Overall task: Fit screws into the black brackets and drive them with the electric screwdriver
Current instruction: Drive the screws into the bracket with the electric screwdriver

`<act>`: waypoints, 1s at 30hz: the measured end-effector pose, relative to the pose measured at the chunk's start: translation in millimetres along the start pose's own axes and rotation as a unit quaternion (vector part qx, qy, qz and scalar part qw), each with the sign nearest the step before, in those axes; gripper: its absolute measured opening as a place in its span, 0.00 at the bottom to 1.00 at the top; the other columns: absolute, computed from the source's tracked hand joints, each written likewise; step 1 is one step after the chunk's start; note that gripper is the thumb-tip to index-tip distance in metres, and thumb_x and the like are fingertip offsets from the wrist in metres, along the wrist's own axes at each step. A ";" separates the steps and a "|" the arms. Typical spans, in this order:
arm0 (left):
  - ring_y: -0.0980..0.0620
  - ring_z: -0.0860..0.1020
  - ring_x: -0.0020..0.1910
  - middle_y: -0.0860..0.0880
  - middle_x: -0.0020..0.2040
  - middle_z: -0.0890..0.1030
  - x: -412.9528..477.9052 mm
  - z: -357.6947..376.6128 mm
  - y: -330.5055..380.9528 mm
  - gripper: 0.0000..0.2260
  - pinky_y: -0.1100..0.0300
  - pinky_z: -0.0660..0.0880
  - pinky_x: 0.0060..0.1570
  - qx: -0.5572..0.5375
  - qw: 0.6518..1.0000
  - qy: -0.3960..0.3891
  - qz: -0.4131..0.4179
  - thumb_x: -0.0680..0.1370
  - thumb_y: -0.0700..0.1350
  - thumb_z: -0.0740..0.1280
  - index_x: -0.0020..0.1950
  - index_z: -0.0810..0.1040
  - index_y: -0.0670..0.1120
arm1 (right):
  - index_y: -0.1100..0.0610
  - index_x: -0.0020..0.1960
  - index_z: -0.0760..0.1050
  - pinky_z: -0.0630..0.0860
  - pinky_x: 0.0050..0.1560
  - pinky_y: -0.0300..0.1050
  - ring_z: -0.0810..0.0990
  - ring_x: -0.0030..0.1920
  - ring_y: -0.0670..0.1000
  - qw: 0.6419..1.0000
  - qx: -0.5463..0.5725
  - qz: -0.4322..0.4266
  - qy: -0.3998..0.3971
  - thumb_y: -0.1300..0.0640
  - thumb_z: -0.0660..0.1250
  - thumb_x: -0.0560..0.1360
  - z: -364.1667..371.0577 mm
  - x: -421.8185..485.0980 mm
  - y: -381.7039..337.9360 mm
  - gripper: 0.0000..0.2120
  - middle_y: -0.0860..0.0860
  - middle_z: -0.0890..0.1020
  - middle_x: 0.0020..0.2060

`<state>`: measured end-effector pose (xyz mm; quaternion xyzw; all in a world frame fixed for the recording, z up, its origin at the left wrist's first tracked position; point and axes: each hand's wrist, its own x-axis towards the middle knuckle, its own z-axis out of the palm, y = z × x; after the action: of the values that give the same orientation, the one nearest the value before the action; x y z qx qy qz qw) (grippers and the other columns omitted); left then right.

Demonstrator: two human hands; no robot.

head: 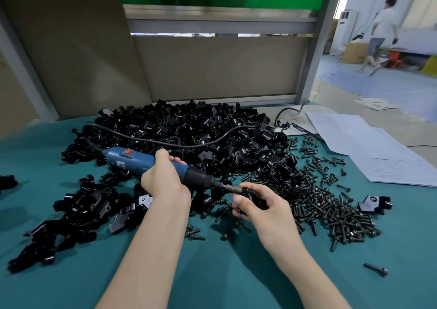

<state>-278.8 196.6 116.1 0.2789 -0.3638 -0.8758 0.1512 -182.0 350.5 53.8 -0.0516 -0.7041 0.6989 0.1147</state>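
Observation:
My left hand grips the blue electric screwdriver round its body, with the tool lying almost level and pointing right. Its metal bit meets a black bracket that my right hand holds, fingers curled round it just above the green table. A big heap of black brackets lies behind the hands. Loose dark screws are spread to the right of my right hand.
A second group of black brackets lies at the left front. The screwdriver's black cable runs over the heap to the back right. White paper sheets lie at the right edge. A single screw lies near the front right. A person walks far behind.

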 end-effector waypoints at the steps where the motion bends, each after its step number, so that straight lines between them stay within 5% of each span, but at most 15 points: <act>1: 0.56 0.74 0.22 0.51 0.24 0.75 -0.2 -0.6 0.2 0.09 0.62 0.77 0.27 -0.007 1.000 0.002 -0.004 0.75 0.36 0.67 0.36 0.70 0.43 | 0.35 0.51 0.82 0.82 0.56 0.50 0.88 0.46 0.50 1.000 -0.009 -0.002 0.002 0.47 0.77 0.72 0.0 0.3 0.7 0.10 0.45 0.87 0.44; 6: 0.55 0.74 0.23 0.49 0.28 0.75 0.4 2.6 4.3 0.08 0.62 0.77 0.28 0.005 1.000 0.008 -0.014 0.76 0.36 0.67 0.38 0.71 0.43 | 0.34 0.52 0.81 0.79 0.54 0.45 0.87 0.48 0.49 1.000 -0.024 -0.019 0.008 0.48 0.77 0.73 1.2 -1.3 -1.5 0.11 0.43 0.86 0.44; 13: 0.50 0.78 0.40 0.46 0.47 0.76 10.5 1.7 14.5 0.10 0.57 0.78 0.39 0.012 0.997 0.004 -0.081 0.80 0.43 0.66 0.59 0.69 0.43 | 0.32 0.54 0.78 0.73 0.53 0.38 0.83 0.53 0.42 0.996 -0.056 -0.054 0.033 0.44 0.74 0.75 2.6 -3.0 -1.7 0.11 0.37 0.84 0.49; 17: 0.47 0.76 0.57 0.46 0.66 0.73 19.1 -1.6 24.7 0.19 0.55 0.74 0.49 0.085 0.992 0.069 -0.058 0.80 0.48 0.62 0.70 0.67 0.44 | 0.34 0.57 0.80 0.76 0.65 0.50 0.84 0.57 0.47 0.997 -0.009 -0.052 0.054 0.40 0.73 0.73 -1.4 -1.8 -3.2 0.12 0.42 0.85 0.55; 19: 0.46 0.75 0.60 0.45 0.68 0.73 18.4 0.2 26.1 0.21 0.52 0.74 0.54 0.099 0.992 0.066 -0.046 0.80 0.47 0.61 0.72 0.66 0.43 | 0.39 0.56 0.83 0.80 0.62 0.52 0.86 0.54 0.49 0.997 0.038 -0.046 0.057 0.41 0.73 0.72 -2.0 -0.3 -3.1 0.14 0.48 0.87 0.51; 23: 0.45 0.74 0.55 0.42 0.73 0.69 5.8 9.1 24.2 0.23 0.56 0.69 0.40 0.141 0.990 0.020 0.012 0.80 0.47 0.60 0.75 0.65 0.46 | 0.48 0.53 0.85 0.84 0.51 0.44 0.87 0.51 0.54 0.993 0.098 -0.025 0.058 0.53 0.73 0.77 -2.5 3.4 -2.3 0.06 0.55 0.87 0.44; 26: 0.43 0.70 0.61 0.39 0.75 0.60 -2.3 12.0 20.3 0.25 0.56 0.67 0.46 0.215 0.974 0.001 0.071 0.81 0.46 0.59 0.78 0.61 0.45 | 0.52 0.54 0.84 0.85 0.50 0.45 0.87 0.52 0.55 0.990 0.126 -0.016 0.059 0.50 0.74 0.73 -2.8 3.7 -2.5 0.11 0.56 0.87 0.46; 30: 0.46 0.65 0.69 0.44 0.76 0.57 -20.9 12.9 8.1 0.21 0.54 0.66 0.56 0.386 0.883 -0.089 0.252 0.79 0.46 0.63 0.72 0.65 0.50 | 0.52 0.52 0.86 0.85 0.50 0.49 0.87 0.52 0.56 0.985 0.156 -0.016 0.078 0.49 0.70 0.77 -3.0 5.1 -4.1 0.10 0.56 0.87 0.49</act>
<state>-269.3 207.9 137.3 0.1354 -0.7429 -0.6197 0.2139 -185.8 354.5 58.3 -0.0756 -0.5761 0.7920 0.1872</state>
